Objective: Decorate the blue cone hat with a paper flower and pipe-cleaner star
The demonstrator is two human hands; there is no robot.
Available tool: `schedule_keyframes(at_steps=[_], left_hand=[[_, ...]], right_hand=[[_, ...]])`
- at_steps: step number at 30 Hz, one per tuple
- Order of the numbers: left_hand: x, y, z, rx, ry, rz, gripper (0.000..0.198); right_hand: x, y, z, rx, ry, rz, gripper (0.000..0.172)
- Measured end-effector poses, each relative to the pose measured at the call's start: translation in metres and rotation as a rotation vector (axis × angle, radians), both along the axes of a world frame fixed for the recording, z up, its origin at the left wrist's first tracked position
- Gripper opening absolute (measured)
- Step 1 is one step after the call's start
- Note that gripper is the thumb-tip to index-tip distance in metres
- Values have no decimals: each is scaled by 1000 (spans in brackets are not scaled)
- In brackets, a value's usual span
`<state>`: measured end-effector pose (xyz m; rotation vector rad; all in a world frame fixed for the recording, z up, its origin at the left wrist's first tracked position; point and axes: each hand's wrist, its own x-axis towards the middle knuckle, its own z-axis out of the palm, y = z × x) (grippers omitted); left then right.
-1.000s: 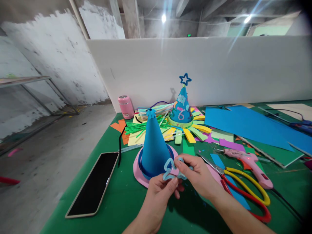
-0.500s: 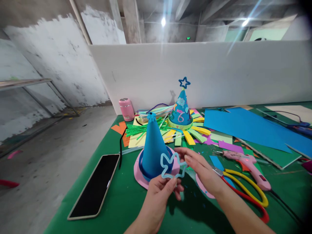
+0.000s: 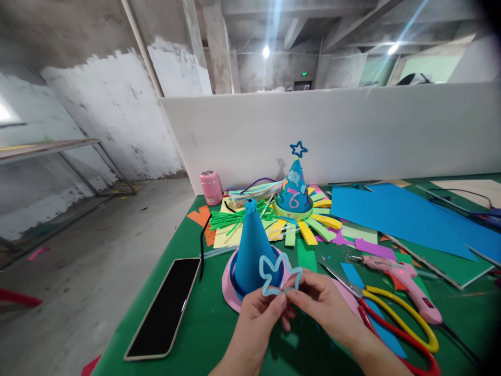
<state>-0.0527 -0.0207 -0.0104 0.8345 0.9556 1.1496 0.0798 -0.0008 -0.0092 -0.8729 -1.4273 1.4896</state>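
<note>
Pinched between the fingertips of both hands is a pale blue pipe cleaner star [image 3: 266, 267], held at its lower edge. My left hand [image 3: 260, 318] is closed on its bottom left part. My right hand [image 3: 319, 300] grips it at the bottom right, with both thumbs nearly meeting. Just behind the star stands a blue paper cone hat [image 3: 252, 245] on a pink brim [image 3: 230, 298]; its tip has a cut, folded top. Farther back is a decorated blue party hat [image 3: 294, 183] with a dark blue star on top.
To the left lies a phone [image 3: 164, 308]. On the right are scissors [image 3: 391, 318] and a pink glue gun [image 3: 407, 279]. Green pipe cleaners [image 3: 230, 219], a pink bottle [image 3: 211, 188] and blue sheets [image 3: 391, 214] lie farther back, before a white board [image 3: 332, 133].
My right hand has moved from the star's upper right side down to its bottom edge, beside my left thumb. The camera view has tilted up slightly.
</note>
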Motion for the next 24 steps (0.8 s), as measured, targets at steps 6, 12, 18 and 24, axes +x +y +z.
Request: schedule_keyframes(at_steps=[6,12,18,24], left_hand=[[-13,-8,19,49,98,-43,28],[-33,-2,43,251,395,183,14],[-41,25,61,505,487,443,14],[-36,38,83,651,548,575,14]], right_hand=[[0,16,25,178,77,-306,9],[-26,50,69,294,264,-403,6],[-50,75,92,367,295,-386,11],[-50,74,97,375,288,-343,8]])
